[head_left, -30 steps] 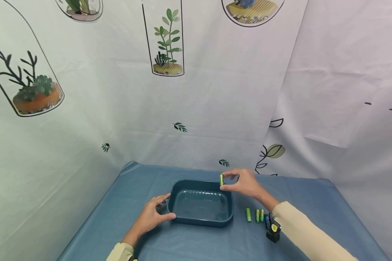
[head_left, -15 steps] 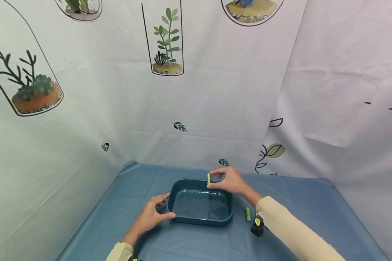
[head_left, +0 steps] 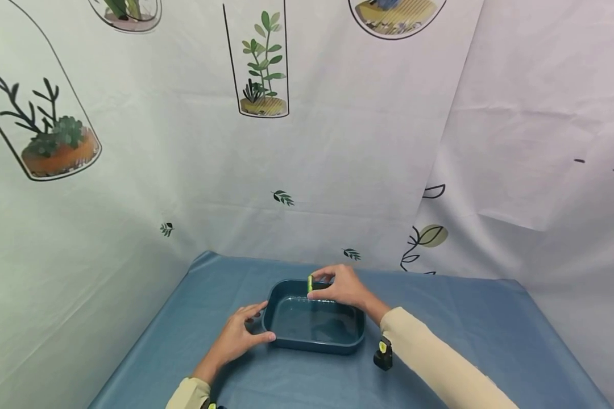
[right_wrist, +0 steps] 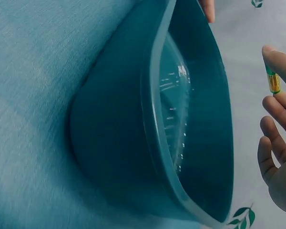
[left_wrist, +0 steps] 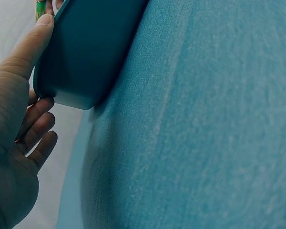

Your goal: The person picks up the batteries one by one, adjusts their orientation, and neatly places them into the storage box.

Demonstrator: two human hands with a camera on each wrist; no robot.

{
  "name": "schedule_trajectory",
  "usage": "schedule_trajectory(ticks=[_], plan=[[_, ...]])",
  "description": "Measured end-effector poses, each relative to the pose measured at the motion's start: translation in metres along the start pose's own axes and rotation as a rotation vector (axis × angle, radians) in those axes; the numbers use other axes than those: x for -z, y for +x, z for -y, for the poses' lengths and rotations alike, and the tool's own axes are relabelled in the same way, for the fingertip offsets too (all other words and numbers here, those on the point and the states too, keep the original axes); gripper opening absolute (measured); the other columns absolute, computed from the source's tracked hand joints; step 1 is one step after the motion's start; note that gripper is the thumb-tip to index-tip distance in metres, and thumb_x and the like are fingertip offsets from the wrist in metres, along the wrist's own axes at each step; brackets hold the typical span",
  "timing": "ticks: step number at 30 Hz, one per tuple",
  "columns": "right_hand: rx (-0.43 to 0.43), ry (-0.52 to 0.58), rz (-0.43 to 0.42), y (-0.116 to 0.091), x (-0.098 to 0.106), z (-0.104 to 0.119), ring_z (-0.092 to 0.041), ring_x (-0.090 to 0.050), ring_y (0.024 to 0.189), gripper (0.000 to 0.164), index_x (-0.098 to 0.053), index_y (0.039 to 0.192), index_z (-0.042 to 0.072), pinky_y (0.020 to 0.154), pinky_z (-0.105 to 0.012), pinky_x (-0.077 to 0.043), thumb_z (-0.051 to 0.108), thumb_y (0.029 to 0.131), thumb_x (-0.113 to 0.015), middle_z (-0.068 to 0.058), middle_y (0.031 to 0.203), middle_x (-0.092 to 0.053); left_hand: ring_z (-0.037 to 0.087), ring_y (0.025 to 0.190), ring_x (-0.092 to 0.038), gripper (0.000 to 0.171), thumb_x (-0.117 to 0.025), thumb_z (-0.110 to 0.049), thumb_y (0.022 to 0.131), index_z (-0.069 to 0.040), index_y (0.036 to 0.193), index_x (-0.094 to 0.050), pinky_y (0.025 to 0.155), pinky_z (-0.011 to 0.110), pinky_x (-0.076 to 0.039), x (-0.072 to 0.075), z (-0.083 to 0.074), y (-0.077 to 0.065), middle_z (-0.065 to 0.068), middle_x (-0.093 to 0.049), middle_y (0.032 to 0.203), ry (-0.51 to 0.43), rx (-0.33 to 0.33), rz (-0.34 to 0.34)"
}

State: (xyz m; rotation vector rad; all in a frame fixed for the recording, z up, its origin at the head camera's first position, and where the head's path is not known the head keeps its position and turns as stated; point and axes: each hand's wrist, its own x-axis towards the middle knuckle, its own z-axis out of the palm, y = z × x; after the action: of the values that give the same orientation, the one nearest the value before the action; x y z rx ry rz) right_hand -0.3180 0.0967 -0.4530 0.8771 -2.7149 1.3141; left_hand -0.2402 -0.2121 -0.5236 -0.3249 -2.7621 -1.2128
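A deep teal rectangular dish (head_left: 319,345) with rounded corners stands on the cloth. At its left end my left hand (head_left: 237,336) holds it, thumb on the near corner and fingers spread toward the far one; in the left wrist view the thumb (left_wrist: 35,43) lies at the rim with the fingers below. Over the dish's far side, my right hand (head_left: 344,286) pinches a small green-and-yellow battery (head_left: 310,284) upright between thumb and fingertips. The right wrist view shows that battery (right_wrist: 273,81) above the rim, the other fingers loosely bent. Nothing lies on the visible part of the dish's floor.
A blue cloth (head_left: 465,318) covers the table. Behind it hangs a pale curtain (head_left: 327,170) printed with plants. A black wrist device (head_left: 383,355) hangs under the right sleeve (head_left: 435,358), which hides the spot where several other batteries lay.
My right hand has carried the battery leftward, from the dish's far right corner to above its far side. The right forearm now covers the batteries on the cloth. My left hand stays put.
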Motion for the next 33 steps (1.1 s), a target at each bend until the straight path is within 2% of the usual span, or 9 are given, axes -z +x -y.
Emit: schedule_trajectory(ticks=[5, 12, 24, 33], plan=[[0.007, 0.018, 0.005, 0.005, -0.011, 0.001, -0.012, -0.064, 0.091, 0.046, -0.077, 0.12, 0.021, 0.067, -0.03, -0.055, 0.044, 0.081, -0.087, 0.003, 0.109, -0.074, 0.027, 0.116, -0.061, 0.083, -0.092, -0.044, 0.073, -0.016, 0.145, -0.061, 0.092, 0.047, -0.055, 0.0, 0.0, 0.0, 0.011, -0.061, 0.14, -0.016, -0.002, 0.011], [-0.011, 0.015, 0.009, 0.008, -0.025, 0.003, -0.009, -0.065, 0.089, 0.047, -0.076, 0.121, 0.021, 0.076, -0.031, -0.056, 0.045, 0.081, -0.086, 0.006, 0.106, -0.074, 0.029, 0.119, -0.06, 0.081, -0.092, -0.041, 0.075, -0.016, 0.145, -0.061, 0.094, 0.049, -0.054, 0.0, -0.002, -0.001, 0.011, -0.06, 0.142, -0.046, 0.015, 0.026], [-0.004, 0.053, 0.032, 0.012, -0.041, 0.001, -0.008, -0.064, 0.085, 0.046, -0.076, 0.121, 0.017, 0.072, -0.028, -0.056, 0.041, 0.083, -0.086, 0.001, 0.107, -0.074, 0.028, 0.116, -0.061, 0.082, -0.091, -0.043, 0.074, -0.016, 0.145, -0.06, 0.093, 0.049, -0.054, 0.001, -0.002, -0.001, 0.011, -0.06, 0.141, -0.03, 0.023, 0.02], [-0.014, 0.047, 0.035, 0.014, -0.053, 0.002, -0.006, -0.064, 0.085, 0.043, -0.077, 0.119, 0.018, 0.073, -0.027, -0.056, 0.041, 0.084, -0.086, 0.005, 0.105, -0.073, 0.025, 0.112, -0.062, 0.083, -0.091, -0.047, 0.073, -0.017, 0.144, -0.061, 0.09, 0.046, -0.055, 0.002, -0.001, -0.002, 0.01, -0.061, 0.14, -0.019, 0.002, 0.012]])
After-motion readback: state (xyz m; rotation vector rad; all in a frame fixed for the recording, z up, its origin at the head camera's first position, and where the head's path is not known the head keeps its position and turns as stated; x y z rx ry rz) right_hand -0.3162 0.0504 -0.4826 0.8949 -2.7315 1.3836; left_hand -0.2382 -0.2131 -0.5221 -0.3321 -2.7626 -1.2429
